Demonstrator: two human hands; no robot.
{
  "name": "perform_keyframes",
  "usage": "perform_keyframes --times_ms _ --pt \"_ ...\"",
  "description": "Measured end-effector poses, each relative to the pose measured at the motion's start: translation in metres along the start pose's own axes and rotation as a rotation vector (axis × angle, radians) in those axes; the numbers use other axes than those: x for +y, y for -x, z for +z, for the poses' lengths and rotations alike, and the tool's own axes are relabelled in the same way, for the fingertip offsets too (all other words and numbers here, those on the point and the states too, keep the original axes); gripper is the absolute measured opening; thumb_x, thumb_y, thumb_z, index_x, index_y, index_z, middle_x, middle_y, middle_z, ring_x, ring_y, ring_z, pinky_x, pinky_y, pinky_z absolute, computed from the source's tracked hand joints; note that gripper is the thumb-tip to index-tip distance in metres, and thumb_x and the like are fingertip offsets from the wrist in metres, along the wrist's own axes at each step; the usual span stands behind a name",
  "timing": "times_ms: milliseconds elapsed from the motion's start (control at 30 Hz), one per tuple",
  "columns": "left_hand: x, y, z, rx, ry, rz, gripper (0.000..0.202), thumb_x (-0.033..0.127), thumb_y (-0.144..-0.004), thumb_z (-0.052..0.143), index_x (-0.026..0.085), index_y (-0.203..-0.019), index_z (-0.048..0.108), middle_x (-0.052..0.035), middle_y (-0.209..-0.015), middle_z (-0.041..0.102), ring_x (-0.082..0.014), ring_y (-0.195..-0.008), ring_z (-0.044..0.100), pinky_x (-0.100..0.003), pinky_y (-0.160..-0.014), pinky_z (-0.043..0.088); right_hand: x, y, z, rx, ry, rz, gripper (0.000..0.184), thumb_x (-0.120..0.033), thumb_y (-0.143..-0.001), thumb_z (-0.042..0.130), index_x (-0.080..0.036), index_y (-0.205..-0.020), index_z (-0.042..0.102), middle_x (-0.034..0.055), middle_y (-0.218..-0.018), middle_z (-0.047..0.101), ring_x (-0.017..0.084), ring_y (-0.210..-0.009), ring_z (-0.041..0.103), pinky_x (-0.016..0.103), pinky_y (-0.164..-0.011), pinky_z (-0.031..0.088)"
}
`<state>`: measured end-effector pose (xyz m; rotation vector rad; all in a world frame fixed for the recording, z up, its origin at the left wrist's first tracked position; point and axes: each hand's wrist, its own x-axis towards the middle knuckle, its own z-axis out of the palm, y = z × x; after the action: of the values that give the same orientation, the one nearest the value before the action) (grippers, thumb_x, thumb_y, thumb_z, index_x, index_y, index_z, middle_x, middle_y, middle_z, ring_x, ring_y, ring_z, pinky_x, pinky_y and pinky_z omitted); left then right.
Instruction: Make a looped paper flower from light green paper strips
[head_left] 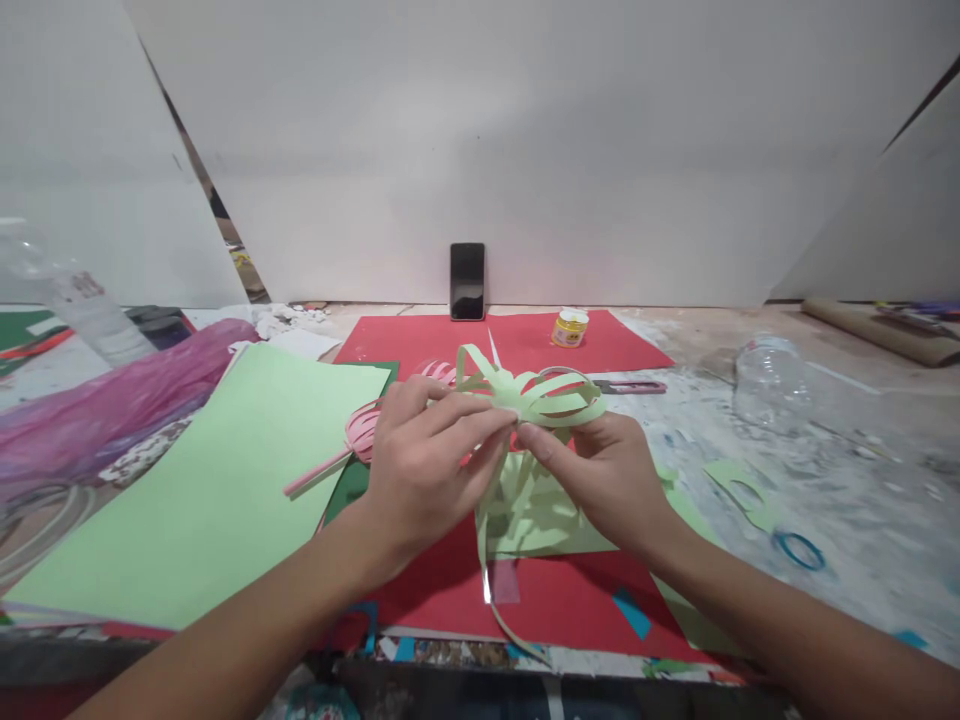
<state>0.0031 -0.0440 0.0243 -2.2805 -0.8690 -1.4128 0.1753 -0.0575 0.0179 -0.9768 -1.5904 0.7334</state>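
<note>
Between both hands is a light green paper flower point(506, 388) made of looped strips, held up over the red paper point(427, 590). My left hand point(431, 455) pinches its near edge from the left, fingers closed together. From the right, my right hand point(600, 465) grips the same centre, thumb in front and fingers hidden behind the loops. Loose strips hang below, one curling down to the table's front edge. Beneath lies a light green paper sheet point(540, 520). A pink paper flower point(361, 432) on a rolled stem lies left of my left hand, partly covered.
A large light green sheet point(195, 480) lies at left, beside pink plastic point(127, 395). At the back stand a phone point(467, 282) and a yellow-labelled jar point(570, 328). A cutter point(630, 387), a clear bottle point(772, 380), paper scraps point(742, 490) and a blue ring point(799, 550) lie right.
</note>
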Motion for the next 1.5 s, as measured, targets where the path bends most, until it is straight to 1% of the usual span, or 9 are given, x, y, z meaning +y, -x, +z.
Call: perform_keyframes --times_ms 100,300,400,700,900,1033,1133,1367,1500 --pt "0.0011 0.0002 -0.0006 -0.007 -0.019 0.006 0.012 0.014 -0.076 0.072 0.022 -0.086 0.071 0.0003 -0.081 0.076 -0.0176 -0.069 0.057 -0.035 -0.069 0.045 -0.0009 0.0005 0.0013 0.002 -0.005 -0.033 0.007 -0.023 -0.082 0.067 -0.024 -0.084 0.074 -0.0002 -0.086 0.075 0.018 -0.084 0.068 0.030 -0.077 0.052" --pt "0.0019 0.0010 -0.0005 -0.026 -0.058 0.010 0.011 0.016 -0.076 0.071 0.022 -0.085 0.072 0.0003 -0.082 0.076 -0.0181 -0.068 0.054 -0.036 -0.066 0.044 -0.0003 0.0007 0.0016 0.033 0.091 -0.111 0.006 -0.018 -0.080 0.067 -0.021 -0.078 0.071 -0.0009 -0.082 0.074 0.016 -0.081 0.067 0.026 -0.074 0.051" --pt "0.0022 0.0015 -0.0007 -0.030 -0.055 0.016 0.009 0.016 -0.077 0.071 0.021 -0.084 0.072 0.0007 -0.081 0.076 -0.0183 -0.069 0.054 -0.036 -0.066 0.043 -0.0012 0.0008 0.0013 0.016 0.114 -0.131 0.007 -0.016 -0.080 0.065 -0.021 -0.080 0.071 -0.0015 -0.081 0.074 0.015 -0.078 0.067 0.024 -0.072 0.051" --pt "0.0025 0.0014 0.0006 -0.010 -0.071 0.056 0.008 0.017 -0.077 0.071 0.022 -0.083 0.070 0.0008 -0.079 0.076 -0.0173 -0.066 0.052 -0.034 -0.065 0.042 -0.0039 0.0015 0.0014 0.002 0.147 -0.104 0.010 -0.016 -0.082 0.062 -0.020 -0.076 0.068 -0.0022 -0.072 0.071 0.013 -0.070 0.064 0.022 -0.064 0.049" --pt "0.0043 0.0026 -0.0006 -0.032 -0.078 0.062 0.008 0.016 -0.077 0.070 0.021 -0.083 0.070 0.0009 -0.080 0.076 -0.0166 -0.065 0.050 -0.034 -0.064 0.042 -0.0037 0.0026 0.0025 0.034 0.235 -0.154 0.012 -0.015 -0.081 0.061 -0.019 -0.071 0.068 -0.0004 -0.071 0.070 0.014 -0.067 0.063 0.024 -0.062 0.048" --pt "0.0046 0.0038 -0.0002 -0.044 -0.088 0.072 0.008 0.015 -0.076 0.070 0.021 -0.082 0.070 0.0018 -0.080 0.075 -0.0169 -0.066 0.049 -0.034 -0.064 0.042 -0.0024 0.0010 0.0033 0.067 0.291 -0.305 0.009 -0.013 -0.078 0.062 -0.019 -0.075 0.068 0.0006 -0.073 0.071 0.015 -0.069 0.064 0.027 -0.067 0.049" --pt "0.0045 0.0041 0.0008 -0.046 -0.086 0.074 0.006 0.015 -0.076 0.070 0.021 -0.080 0.070 0.0020 -0.079 0.075 -0.0165 -0.065 0.048 -0.034 -0.064 0.042 0.0000 -0.0003 0.0032 0.090 0.337 -0.408 0.011 -0.012 -0.077 0.062 -0.019 -0.070 0.066 0.0003 -0.070 0.069 0.015 -0.066 0.064 0.029 -0.069 0.050" --pt "0.0036 0.0045 0.0013 -0.071 -0.111 0.084 0.007 0.015 -0.077 0.069 0.022 -0.079 0.071 0.0016 -0.075 0.075 -0.0177 -0.068 0.049 -0.034 -0.065 0.042 0.0004 -0.0009 0.0006 0.071 0.378 -0.405 0.011 -0.015 -0.078 0.062 -0.021 -0.070 0.067 0.0004 -0.068 0.068 0.017 -0.066 0.064 0.030 -0.067 0.050" --pt "0.0033 0.0056 0.0016 -0.074 -0.132 0.080 0.007 0.016 -0.078 0.068 0.023 -0.077 0.071 0.0002 -0.072 0.074 -0.0178 -0.067 0.049 -0.034 -0.064 0.043 0.0005 -0.0008 -0.0003 0.054 0.428 -0.425 0.016 -0.015 -0.078 0.061 -0.022 -0.064 0.063 0.0004 -0.066 0.068 0.017 -0.064 0.064 0.032 -0.069 0.051"
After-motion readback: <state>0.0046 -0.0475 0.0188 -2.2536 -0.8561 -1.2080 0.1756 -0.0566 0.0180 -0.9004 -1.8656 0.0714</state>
